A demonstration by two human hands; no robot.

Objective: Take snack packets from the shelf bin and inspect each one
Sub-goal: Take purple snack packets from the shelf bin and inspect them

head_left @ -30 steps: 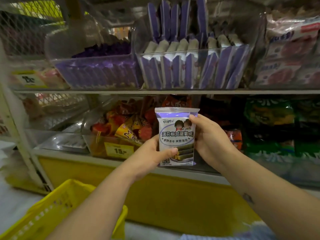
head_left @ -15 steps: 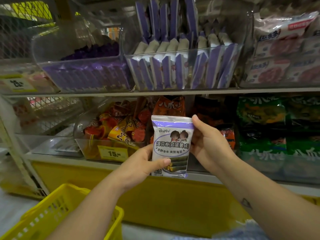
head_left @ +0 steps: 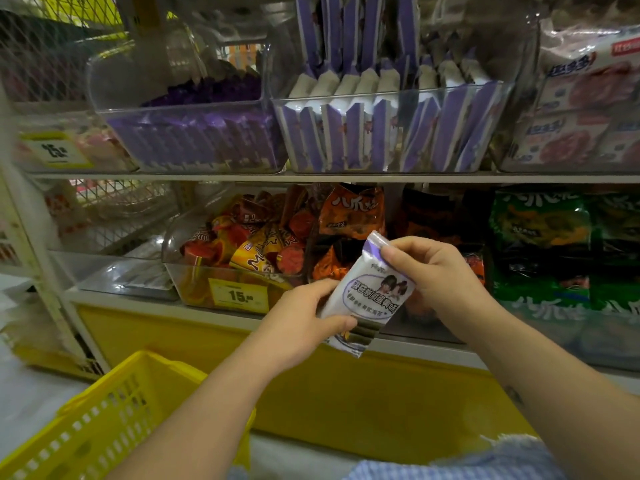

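The shelf unit (head_left: 311, 176) carries rows of clear bins. The upper middle shelf bin (head_left: 388, 98) is packed with upright purple-and-white packets in 2 tiers, so most of the stock looks not yet handled. Low on the left sits a yellow basket (head_left: 104, 427); whether any checked packets lie in it cannot be told from here. 1 snack packet (head_left: 367, 299), matching those in that bin, is out and held in both hands in front of the lower shelf, below the bin and well apart from it. It is tilted, its printed face angled up toward the camera. The left hand (head_left: 301, 323) grips its lower left side, thumb (head_left: 341, 322) curled over the front and the other fingers hidden behind the wrapper. The right hand (head_left: 436, 271) pinches the sealed top edge between thumb (head_left: 393, 254) and forefinger, the remaining fingers loosely curled behind. By this reading, the take for this packet is done and its inspection is under way, probably a turn to check the seal or the back. Left to do: finish this check, put it somewhere, then repeat for the many packets in the bin.
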